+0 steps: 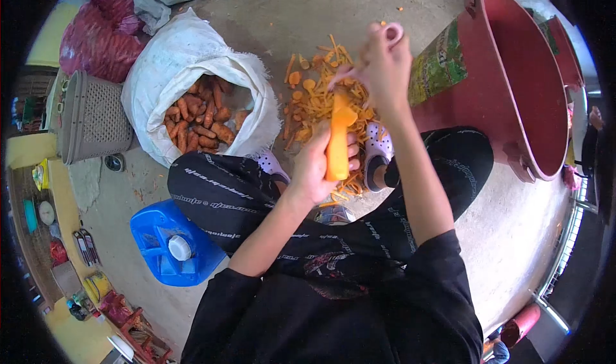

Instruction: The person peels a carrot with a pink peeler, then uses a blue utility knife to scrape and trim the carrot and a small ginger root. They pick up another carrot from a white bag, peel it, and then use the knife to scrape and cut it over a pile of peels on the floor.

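My left hand (313, 168) is closed around a peeled orange carrot (337, 149), which points up and away from me over the floor between my knees. A strip or flap stands out from the carrot's side near its upper part. Above its far end, my right hand (389, 69) grips a pink peeler (350, 76), slightly blurred, with a looped handle end showing past the fingers. Beneath both hands, a heap of orange peelings (317, 101) is spread over the floor around my pale clogs (378, 143).
An open white sack (173, 56) of unpeeled carrots (204, 117) sits at the left, beside a grey basket (99, 117) and a red mesh bag (102, 37). A tall red bin (471, 101) stands close on the right. By my left thigh is a blue jerrycan (168, 242).
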Motion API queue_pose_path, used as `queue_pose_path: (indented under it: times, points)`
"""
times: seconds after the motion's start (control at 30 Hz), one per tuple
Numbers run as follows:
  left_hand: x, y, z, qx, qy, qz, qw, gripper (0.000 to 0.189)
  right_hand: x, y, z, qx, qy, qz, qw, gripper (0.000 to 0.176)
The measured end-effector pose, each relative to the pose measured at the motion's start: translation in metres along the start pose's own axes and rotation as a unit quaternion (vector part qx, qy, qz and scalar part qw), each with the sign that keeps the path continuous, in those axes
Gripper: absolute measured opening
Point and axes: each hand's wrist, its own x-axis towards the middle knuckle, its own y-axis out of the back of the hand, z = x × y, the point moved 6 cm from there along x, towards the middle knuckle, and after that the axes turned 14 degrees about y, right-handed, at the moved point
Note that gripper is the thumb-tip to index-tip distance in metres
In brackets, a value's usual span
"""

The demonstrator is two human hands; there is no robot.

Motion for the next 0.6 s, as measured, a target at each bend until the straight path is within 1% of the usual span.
queue_pose_path:
  times: [0.03,0.1,0.13,0.2,0.23,0.27,0.33,0.43,0.53,0.6]
  points:
    - [0.0,-0.006,0.002,-0.012,-0.01,0.048,0.999,0.019,0.008,0.003,0.002,-0.06,0.033,0.001,0.998,0.023]
    - [-0.001,-0.014,0.009,0.019,-0.045,0.035,0.998,0.02,0.027,0.012,0.001,-0.187,0.106,-0.002,0.977,0.024]
    - [-0.002,-0.016,0.011,0.034,-0.062,0.028,0.997,0.021,0.039,0.02,0.007,-0.239,0.128,-0.013,0.962,0.024]
    - [-0.006,-0.018,0.01,0.042,-0.053,0.017,0.998,0.027,0.056,0.03,0.023,-0.334,0.17,-0.034,0.927,0.025]
    - [-0.007,-0.017,0.011,0.042,-0.046,0.008,0.998,0.029,0.049,0.016,0.006,-0.284,0.112,-0.034,0.952,0.027]
    - [-0.007,-0.017,0.011,0.041,-0.039,-0.001,0.998,0.031,0.048,0.013,0.0,-0.282,0.11,-0.029,0.953,0.028]
    - [-0.006,-0.011,0.017,0.046,-0.059,0.011,0.997,0.033,0.045,0.012,-0.004,-0.281,0.103,-0.019,0.954,0.029]
    - [-0.006,-0.011,0.024,0.058,-0.075,0.019,0.995,0.034,0.037,0.017,-0.001,-0.287,0.134,-0.064,0.946,0.029]
    - [-0.007,-0.009,0.025,0.068,-0.084,0.047,0.993,0.034,0.025,0.014,-0.008,-0.152,0.095,-0.058,0.982,0.024]
    - [-0.007,-0.006,0.028,0.075,-0.092,0.056,0.991,0.035,0.019,0.012,-0.013,-0.106,0.086,-0.064,0.989,0.024]
